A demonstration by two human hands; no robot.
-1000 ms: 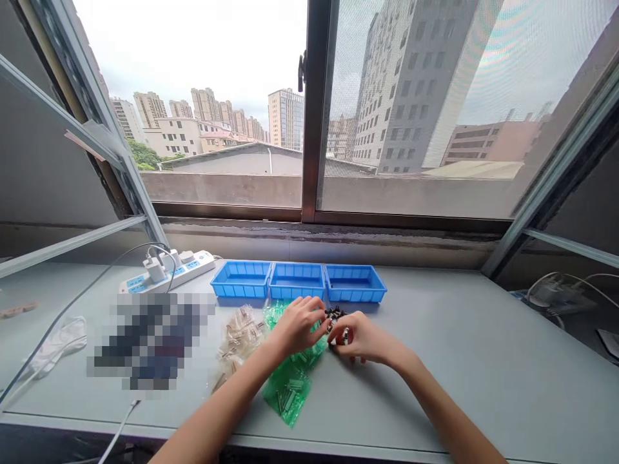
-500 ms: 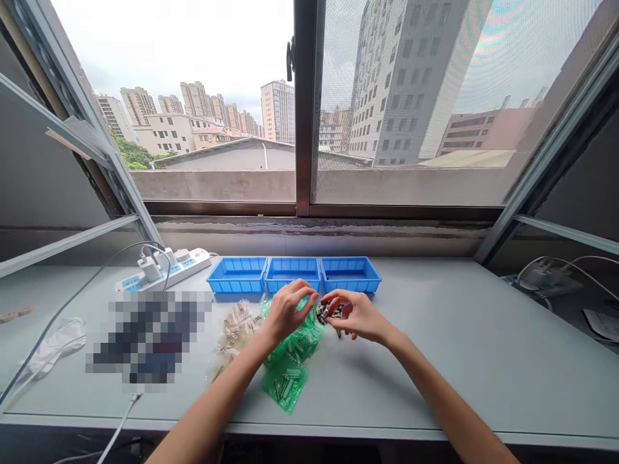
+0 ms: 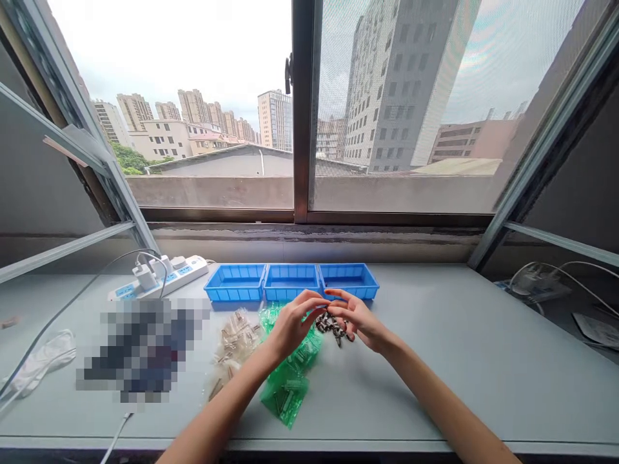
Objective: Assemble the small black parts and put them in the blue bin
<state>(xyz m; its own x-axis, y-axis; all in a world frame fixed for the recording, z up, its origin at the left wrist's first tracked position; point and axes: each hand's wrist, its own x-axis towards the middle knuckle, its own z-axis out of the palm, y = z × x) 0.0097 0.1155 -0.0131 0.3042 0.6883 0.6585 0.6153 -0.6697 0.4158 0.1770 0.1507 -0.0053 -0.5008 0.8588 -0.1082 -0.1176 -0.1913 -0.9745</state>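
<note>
My left hand and my right hand meet at the fingertips in front of the blue bins. The left fingers are pinched together; anything between them is too small to make out. Slightly curled, the right fingers reach to the left fingertips, and what they grip, if anything, is hidden. Just below the hands lies a pile of small dark metal parts on the table. Green plastic bags with small pieces inside lie beneath and beside my left hand. Left of them are clear plastic bags of small parts.
Three blue bins stand in a row: left bin, middle bin and right bin. A white power strip with plugs and cables is at the back left. A blurred-out item lies left on the grey table.
My hands have come together, fingertips now touching. The right fingers have straightened and lifted off the metal parts, which show more. The view has tilted slightly up.
</note>
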